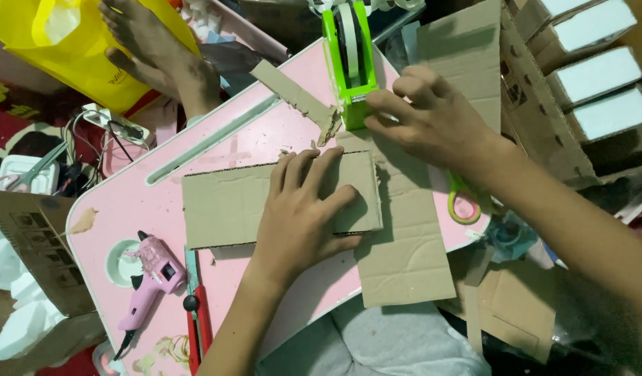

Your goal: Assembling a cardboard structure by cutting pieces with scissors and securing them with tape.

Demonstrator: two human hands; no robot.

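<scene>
My left hand (303, 209) lies flat, fingers spread, on a rectangular cardboard piece (223, 205) on the pink table (153, 174). That piece overlaps a longer cardboard strip (404, 257) running down past the table's near edge. My right hand (425, 118) reaches to the front of a green tape dispenser (349, 63) with a white tape roll; its fingertips touch the cutter end. Whether tape is pinched there I cannot tell.
A pink glue gun (150, 278) and a red-handled cutter (195, 306) lie at the table's near left. Yellow-green scissor handles (463, 202) peek from under my right wrist. Someone's bare feet (157, 49) rest beyond the table, by a yellow bag (63, 42). Cardboard boxes (585, 76) stand at right.
</scene>
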